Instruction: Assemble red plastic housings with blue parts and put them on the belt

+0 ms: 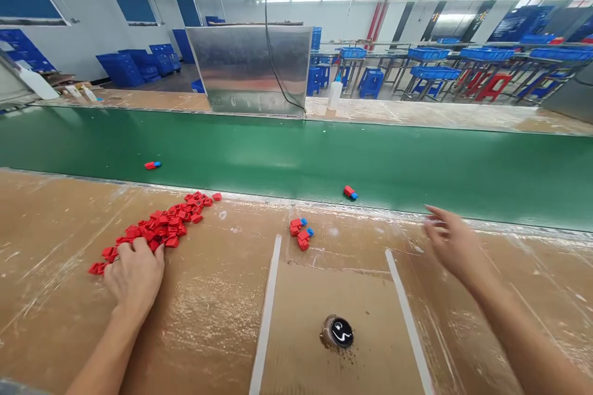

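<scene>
My left hand rests at the near edge of a long pile of small red plastic pieces. Its fingers curl down against the pieces, and the fingertips are hidden. My right hand hovers near the belt's edge with the index finger stretched out and the other fingers loosely bent; nothing shows in it. Between the hands lie a few red pieces with blue ends. One red-and-blue piece is on the green belt, and another red-and-blue piece lies farther left on it.
A small round pot with a black top stands on cardboard between two white tape strips. Beyond the belt are a metal panel with a hanging cable and a white squeeze bottle. Blue crates and stools fill the background.
</scene>
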{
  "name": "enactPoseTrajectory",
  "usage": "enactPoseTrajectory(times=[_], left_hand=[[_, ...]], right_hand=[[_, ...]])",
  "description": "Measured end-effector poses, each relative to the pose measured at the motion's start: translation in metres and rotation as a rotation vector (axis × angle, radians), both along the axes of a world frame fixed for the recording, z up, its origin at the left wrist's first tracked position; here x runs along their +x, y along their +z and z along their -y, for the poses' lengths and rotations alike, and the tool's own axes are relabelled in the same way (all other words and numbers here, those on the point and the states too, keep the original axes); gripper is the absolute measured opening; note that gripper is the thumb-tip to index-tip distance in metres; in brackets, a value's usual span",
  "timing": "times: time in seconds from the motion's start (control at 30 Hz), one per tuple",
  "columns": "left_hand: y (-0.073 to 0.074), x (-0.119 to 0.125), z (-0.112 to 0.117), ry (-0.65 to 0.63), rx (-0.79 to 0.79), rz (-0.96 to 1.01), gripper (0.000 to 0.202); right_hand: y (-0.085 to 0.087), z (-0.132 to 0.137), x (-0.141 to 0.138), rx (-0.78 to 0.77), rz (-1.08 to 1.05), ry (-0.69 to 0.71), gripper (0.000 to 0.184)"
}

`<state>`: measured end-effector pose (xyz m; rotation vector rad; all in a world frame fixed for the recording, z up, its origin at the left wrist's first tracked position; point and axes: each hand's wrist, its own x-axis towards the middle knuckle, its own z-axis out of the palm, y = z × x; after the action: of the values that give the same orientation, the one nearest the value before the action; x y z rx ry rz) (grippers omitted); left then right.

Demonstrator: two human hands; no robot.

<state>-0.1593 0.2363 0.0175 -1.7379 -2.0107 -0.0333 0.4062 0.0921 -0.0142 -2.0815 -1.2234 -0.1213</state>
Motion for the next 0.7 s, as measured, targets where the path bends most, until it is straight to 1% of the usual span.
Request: enactPoseTrajectory(times=[0.03,0.1,0.13,0.17,0.23,0.3,0.33,0.4,0.5,0.53,0.57,0.63,0.7], left_hand=[[0.001,-0.002,0.0,-0.002,-0.014,-0.007,0.045],[0.005,-0.006,0.0,-0.02,-0.061,0.002,0.043],[0.008,-0.009,0.001,-0.045,-0.082,0.03,0.042],[0.011,-0.011,0.003,-0.083,-0.1,0.102,0.04],[0.016,-0.015,0.01,-0.177,-0.13,0.327,0.037],[0.018,-0.019,0.021,-0.259,-0.165,0.552,0.031],[0.017,-0.019,0.029,-0.291,-0.192,0.633,0.029],[0.015,-0.017,0.047,-0.35,-0.26,0.734,0.026],[0.01,-0.004,0.08,-0.446,-0.347,0.892,0.026],[0.009,0.002,0.091,-0.467,-0.372,0.975,0.026],[0.009,0.009,0.101,-0.477,-0.4,1.09,0.025],[0.009,0.025,0.119,-0.468,-0.472,1.395,0.027],[0.011,0.041,0.133,-0.444,-0.562,1.68,0.033]], right_hand=[[-0.006,-0.021,-0.002,-0.045,-0.009,0.039,0.028],[-0.018,-0.067,-0.013,-0.123,-0.016,0.104,0.038],[-0.022,-0.087,-0.019,-0.153,-0.017,0.123,0.042],[-0.024,-0.105,-0.025,-0.179,-0.02,0.135,0.044],[-0.023,-0.127,-0.033,-0.233,-0.036,0.156,0.039],[-0.016,-0.131,-0.033,-0.284,-0.059,0.174,0.031],[-0.012,-0.128,-0.031,-0.303,-0.071,0.178,0.028],[-0.002,-0.115,-0.027,-0.319,-0.091,0.172,0.026],[0.008,-0.08,-0.023,-0.294,-0.137,0.149,0.031],[0.009,-0.066,-0.024,-0.284,-0.165,0.151,0.033],[0.01,-0.05,-0.026,-0.277,-0.203,0.162,0.034],[0.009,-0.017,-0.033,-0.27,-0.308,0.204,0.037],[0.007,0.017,-0.043,-0.262,-0.429,0.261,0.041]])
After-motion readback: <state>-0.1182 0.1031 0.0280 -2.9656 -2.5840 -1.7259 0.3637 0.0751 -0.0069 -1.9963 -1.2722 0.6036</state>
